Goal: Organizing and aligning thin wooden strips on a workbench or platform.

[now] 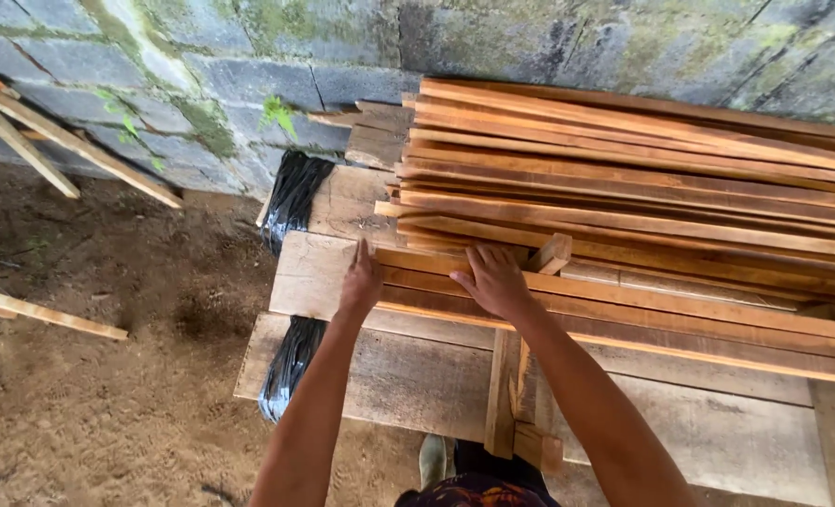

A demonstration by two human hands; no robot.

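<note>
Head view looks straight down on both hands pressed onto a stack of slats [643,188], thin reddish-brown wood strips piled on a rough plank surface [417,376]. Left hand [361,280] lies flat on the near end of the lowest slats, fingers together and stretched forward, nothing gripped. Right hand [494,280] sits just beside it, fingers [481,258] spread slightly and laid over the top slat's end, touching but not wrapped round it. A short block [551,253] pokes up tilted right by that hand, and a narrow batten [506,390] runs toward the person across the surface beneath the forearm. Black plastic strips [291,202] hang off the left edge of the planks, with more below near the dirt floor [107,404]. Loose slats lean against the mossy block wall [201,75] at far left. These slats look light singly, long and a bit whippy, so one lifted from the end would likely sag; rough sawn faces should give good grip but may splinter. Best hold, I'd judge, is pinching the edges a little in from the near end.
</note>
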